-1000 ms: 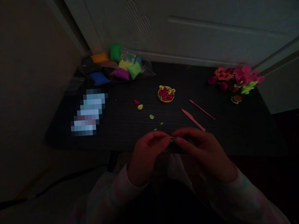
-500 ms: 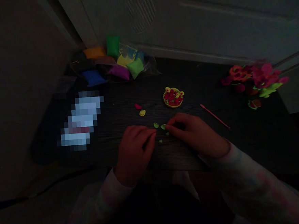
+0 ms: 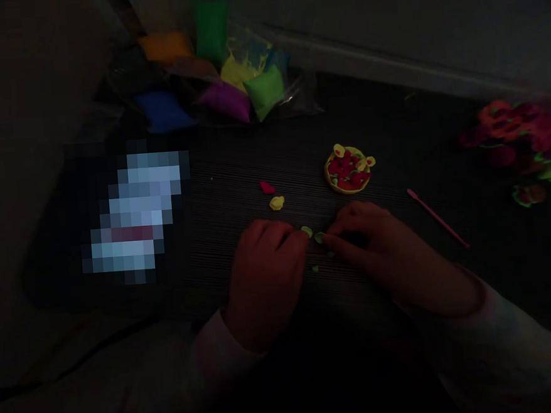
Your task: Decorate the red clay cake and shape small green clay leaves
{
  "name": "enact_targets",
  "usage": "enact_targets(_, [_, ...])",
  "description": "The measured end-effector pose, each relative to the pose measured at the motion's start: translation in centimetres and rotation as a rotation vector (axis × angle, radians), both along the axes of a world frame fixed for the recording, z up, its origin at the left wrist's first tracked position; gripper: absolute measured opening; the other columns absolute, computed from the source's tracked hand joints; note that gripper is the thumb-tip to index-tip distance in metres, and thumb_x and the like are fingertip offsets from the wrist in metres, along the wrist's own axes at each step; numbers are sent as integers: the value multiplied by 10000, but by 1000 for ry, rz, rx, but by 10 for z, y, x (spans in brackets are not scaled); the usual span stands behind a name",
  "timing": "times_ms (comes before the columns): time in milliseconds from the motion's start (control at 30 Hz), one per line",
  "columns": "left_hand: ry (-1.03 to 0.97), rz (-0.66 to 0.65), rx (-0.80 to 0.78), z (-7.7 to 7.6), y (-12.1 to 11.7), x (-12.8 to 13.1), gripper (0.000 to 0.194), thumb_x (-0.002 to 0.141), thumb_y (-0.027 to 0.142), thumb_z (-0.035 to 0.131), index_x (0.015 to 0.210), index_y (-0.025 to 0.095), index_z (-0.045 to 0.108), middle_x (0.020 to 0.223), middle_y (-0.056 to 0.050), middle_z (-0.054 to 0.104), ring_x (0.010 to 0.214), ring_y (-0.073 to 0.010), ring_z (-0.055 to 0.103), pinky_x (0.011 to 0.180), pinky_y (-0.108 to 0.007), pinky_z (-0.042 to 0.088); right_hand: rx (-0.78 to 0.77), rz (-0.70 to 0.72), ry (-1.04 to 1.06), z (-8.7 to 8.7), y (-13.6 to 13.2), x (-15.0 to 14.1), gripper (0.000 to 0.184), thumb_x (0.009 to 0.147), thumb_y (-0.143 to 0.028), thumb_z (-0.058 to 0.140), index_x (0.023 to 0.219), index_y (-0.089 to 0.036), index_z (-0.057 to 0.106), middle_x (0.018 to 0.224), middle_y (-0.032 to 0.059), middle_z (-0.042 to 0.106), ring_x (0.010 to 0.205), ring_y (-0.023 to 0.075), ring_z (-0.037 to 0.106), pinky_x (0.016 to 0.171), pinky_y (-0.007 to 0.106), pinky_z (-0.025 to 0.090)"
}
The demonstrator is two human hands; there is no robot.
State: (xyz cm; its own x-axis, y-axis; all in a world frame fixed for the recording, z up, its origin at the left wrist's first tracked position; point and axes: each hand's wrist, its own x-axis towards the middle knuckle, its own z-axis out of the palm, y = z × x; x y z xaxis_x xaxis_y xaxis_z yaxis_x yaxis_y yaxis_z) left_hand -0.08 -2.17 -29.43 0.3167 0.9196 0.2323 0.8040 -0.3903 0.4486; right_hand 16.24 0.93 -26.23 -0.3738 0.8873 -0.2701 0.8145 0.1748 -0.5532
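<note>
Just past right hand (image 3: 383, 246), red-filled dish (image 3: 346, 190)

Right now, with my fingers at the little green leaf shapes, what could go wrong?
The small green leaf shapes right by your left hand and right hand might get squashed by a hard press. A tiny green bit between your hands could get brushed away and lost in this dim light. Your right hand might bump the nearby yellow-rimmed bowl.
</note>
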Motion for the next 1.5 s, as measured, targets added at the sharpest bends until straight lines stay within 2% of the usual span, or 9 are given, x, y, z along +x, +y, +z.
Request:
enact_targets(167, [-7,3,-1,-1,0,2,134,794,202,470,813,173,600,779,-31,583,752,-169,474,683,-321,406,-32,3,1,2,1,0,190,782,-308,471,700,-233,624,799,14,570,781,165,502,724,330,374])
enact_targets(667, [-48,-3,52,-2,0,2,127,783,187,481,800,152,602,754,-36,582,730,-160,475,685,-313,411,69,24,-69,-1,-1,-4,199,773,-305,493,648,-220,622,757,15,562,740,161,497,702,333,345])
enact_targets(933, [-27,-1,29,-2,0,2,154,787,195,472,806,157,620,767,-41,583,741,-166,471,688,-318,408,57,-26,-67,-1,-3,-7,186,760,-294,508,638,-213,621,769,20,554,747,163,496,702,331,347])
enact_targets(1167, [-40,-12,26,-2,0,2,157,786,202,471,801,162,622,755,-40,576,737,-163,468,676,-313,406,126,-36,-120,-2,-6,-10,212,764,-303,495,615,-200,603,757,29,547,736,167,488,681,333,351])
enact_targets(1333, [-47,-1,39,-1,-1,2,150,783,186,470,818,163,614,771,-37,571,748,-161,472,693,-316,407,24,-65,-8,5,-3,-2,259,786,-324,452,582,-197,551,719,20,538,690,148,500,637,299,381])
enact_targets(1433, [-62,5,44,-1,-2,1,141,775,165,480,834,157,607,781,-34,565,763,-160,473,713,-311,405,12,-140,67,6,-3,5,181,781,-304,455,661,-203,546,731,17,541,676,149,508,597,284,397])
enact_targets(1500, [-66,6,42,-1,-2,1,140,770,161,488,842,157,608,782,-33,561,766,-159,472,715,-309,402,56,-129,88,4,-5,8,106,766,-279,483,755,-206,560,783,23,553,734,164,519,635,296,405])
